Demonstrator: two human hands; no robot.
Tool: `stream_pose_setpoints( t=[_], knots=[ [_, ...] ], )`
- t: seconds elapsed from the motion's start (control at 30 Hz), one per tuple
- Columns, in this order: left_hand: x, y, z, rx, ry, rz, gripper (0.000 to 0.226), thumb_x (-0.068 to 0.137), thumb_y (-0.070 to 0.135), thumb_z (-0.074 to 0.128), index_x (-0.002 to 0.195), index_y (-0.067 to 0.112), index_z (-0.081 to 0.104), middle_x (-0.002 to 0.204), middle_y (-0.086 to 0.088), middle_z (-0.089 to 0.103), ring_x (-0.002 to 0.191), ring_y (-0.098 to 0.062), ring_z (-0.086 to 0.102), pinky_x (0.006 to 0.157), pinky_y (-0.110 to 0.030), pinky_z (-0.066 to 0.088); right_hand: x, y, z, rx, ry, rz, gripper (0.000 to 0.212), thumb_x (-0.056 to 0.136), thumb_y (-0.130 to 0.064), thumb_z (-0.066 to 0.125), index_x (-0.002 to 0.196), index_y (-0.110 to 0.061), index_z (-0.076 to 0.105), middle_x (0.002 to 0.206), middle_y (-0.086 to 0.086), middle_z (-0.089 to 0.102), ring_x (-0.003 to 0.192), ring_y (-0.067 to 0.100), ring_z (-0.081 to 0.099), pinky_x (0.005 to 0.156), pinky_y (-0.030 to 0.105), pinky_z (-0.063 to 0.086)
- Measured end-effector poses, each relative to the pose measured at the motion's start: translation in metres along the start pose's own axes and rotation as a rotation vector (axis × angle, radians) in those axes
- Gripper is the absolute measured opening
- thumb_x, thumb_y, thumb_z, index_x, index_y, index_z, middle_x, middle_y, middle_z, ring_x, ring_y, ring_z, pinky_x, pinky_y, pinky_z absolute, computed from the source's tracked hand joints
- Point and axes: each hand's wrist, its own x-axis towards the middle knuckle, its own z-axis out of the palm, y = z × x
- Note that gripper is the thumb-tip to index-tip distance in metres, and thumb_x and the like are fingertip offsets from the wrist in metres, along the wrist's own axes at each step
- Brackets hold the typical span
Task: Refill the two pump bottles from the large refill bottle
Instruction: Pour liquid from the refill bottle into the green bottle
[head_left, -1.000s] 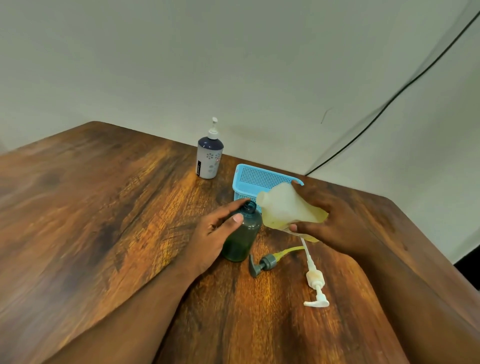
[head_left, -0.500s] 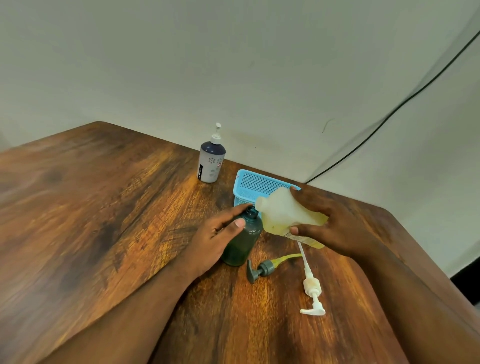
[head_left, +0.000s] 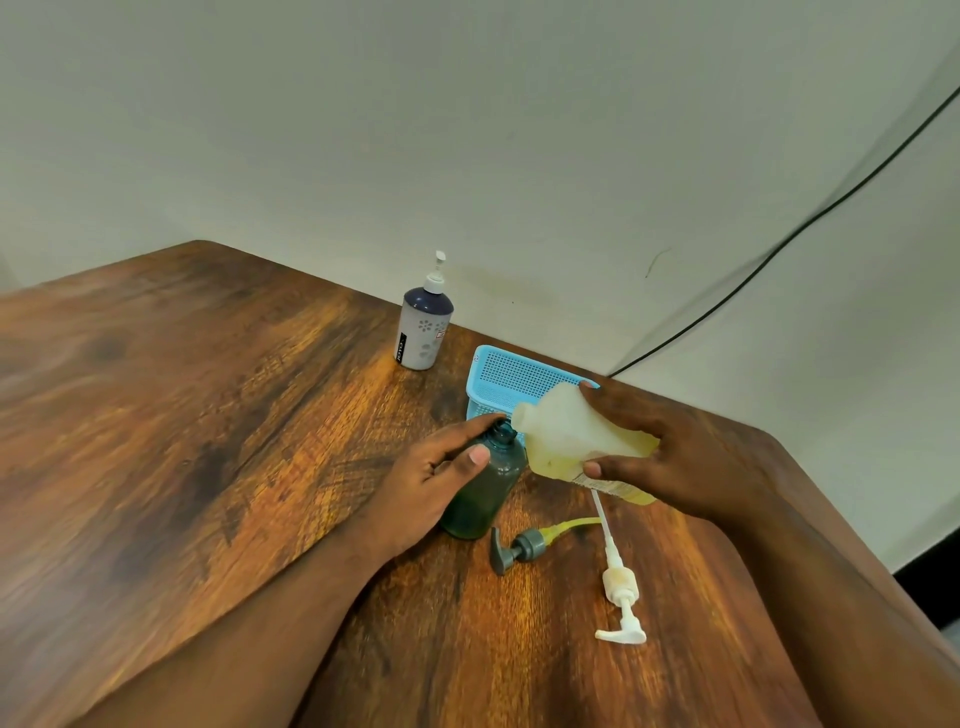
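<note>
Above the green bottle (head_left: 485, 483) held in the left grip (head_left: 436, 486), right grip (head_left: 670, 457) tips the refill bottle (head_left: 576, 436).

Both forearms are bare up to the lower edge of the frame; no sleeve shows on them. The left hand (head_left: 441, 483) and right hand (head_left: 670, 457) are bare too, with short fingernails.

The left half of the wooden table (head_left: 171, 441) is bare and open to approach. At centre right, passage is blocked by the green bottle (head_left: 485, 491), blue basket (head_left: 511, 376) and tilted refill bottle (head_left: 569, 436). Two loose pump heads, grey (head_left: 517, 548) and white (head_left: 621, 597), lie just below them; a white pump bottle (head_left: 423, 332) stands upper centre.
</note>
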Motion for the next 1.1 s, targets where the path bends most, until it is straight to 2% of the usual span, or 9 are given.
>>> stream_pose_setpoints(
  t=[0.07,0.13,0.3,0.43,0.53,0.63,0.77,0.93,1.1],
  knots=[
    [0.0,0.0,0.0,0.008,-0.004,0.0,0.035,0.094,0.035,0.049,0.125,0.049,0.046,0.119,0.038,0.043,0.101,0.031,0.047,0.078,-0.009,0.05,-0.002,-0.005,-0.007,-0.046,-0.034,0.022,0.066,0.085,-0.04,0.062,0.141,-0.035,0.026,0.13,-0.028,0.019,0.113,-0.003,0.027,0.065,-0.013,0.027],
    [0.0,-0.001,0.0,0.012,-0.009,0.0,0.035,0.093,0.038,0.049,0.125,0.05,0.046,0.12,0.038,0.043,0.102,0.03,0.047,0.08,-0.01,0.05,-0.003,-0.009,-0.011,-0.065,-0.058,0.037,0.066,0.087,-0.04,0.06,0.143,-0.034,0.025,0.128,-0.027,0.019,0.111,-0.003,0.024,0.062,-0.014,0.025],
    [0.0,0.001,-0.001,0.014,-0.013,-0.011,0.035,0.096,0.03,0.05,0.126,0.048,0.045,0.12,0.035,0.044,0.099,0.031,0.047,0.077,-0.007,0.049,0.0,-0.013,-0.011,-0.059,-0.068,0.048,0.07,0.084,-0.043,0.062,0.142,-0.037,0.025,0.13,-0.028,0.022,0.126,0.006,0.035,0.068,-0.011,0.028],
    [0.0,0.001,-0.003,0.016,-0.019,-0.009,0.035,0.097,0.029,0.05,0.125,0.049,0.045,0.12,0.034,0.046,0.101,0.029,0.048,0.079,-0.008,0.049,-0.001,-0.017,-0.013,-0.057,-0.084,0.056,0.07,0.085,-0.041,0.062,0.143,-0.035,0.025,0.13,-0.028,0.02,0.111,-0.001,0.029,0.063,-0.013,0.029],
    [0.001,-0.001,-0.003,0.012,-0.018,-0.007,0.035,0.096,0.03,0.05,0.124,0.05,0.046,0.121,0.034,0.046,0.102,0.029,0.048,0.079,-0.007,0.048,-0.002,-0.019,-0.014,-0.064,-0.09,0.063,0.069,0.085,-0.041,0.061,0.143,-0.036,0.025,0.129,-0.029,0.019,0.109,-0.002,0.027,0.061,-0.013,0.028],
    [0.001,-0.001,-0.003,0.009,-0.022,-0.009,0.035,0.093,0.036,0.05,0.123,0.052,0.046,0.123,0.033,0.045,0.103,0.028,0.048,0.079,-0.008,0.049,-0.002,-0.02,-0.015,-0.07,-0.098,0.073,0.069,0.085,-0.042,0.061,0.144,-0.036,0.024,0.129,-0.029,0.018,0.115,0.0,0.029,0.062,-0.014,0.027],
    [0.001,-0.003,-0.003,0.017,-0.019,-0.022,0.037,0.089,0.042,0.051,0.125,0.052,0.046,0.131,0.026,0.047,0.107,0.016,0.05,0.082,-0.01,0.05,-0.001,-0.02,-0.015,-0.077,-0.109,0.076,0.07,0.085,-0.043,0.06,0.144,-0.037,0.022,0.13,-0.028,0.021,0.125,0.004,0.033,0.066,-0.013,0.025],
    [0.001,-0.001,-0.003,0.019,-0.017,-0.019,0.037,0.093,0.036,0.051,0.127,0.047,0.046,0.123,0.032,0.045,0.099,0.031,0.047,0.077,-0.005,0.048,-0.001,-0.02,-0.016,-0.101,-0.124,0.104,0.07,0.086,-0.044,0.059,0.144,-0.037,0.021,0.148,-0.017,0.028,0.135,0.013,0.033,0.065,-0.014,0.023],
    [0.0,0.0,-0.002,0.016,-0.006,-0.015,0.037,0.092,0.034,0.051,0.127,0.045,0.047,0.121,0.032,0.046,0.098,0.032,0.047,0.076,-0.006,0.049,-0.001,-0.019,-0.017,-0.131,-0.121,0.099,0.071,0.087,-0.044,0.058,0.145,-0.037,0.018,0.151,-0.016,0.026,0.135,0.012,0.032,0.063,-0.016,0.02]
  ],
)
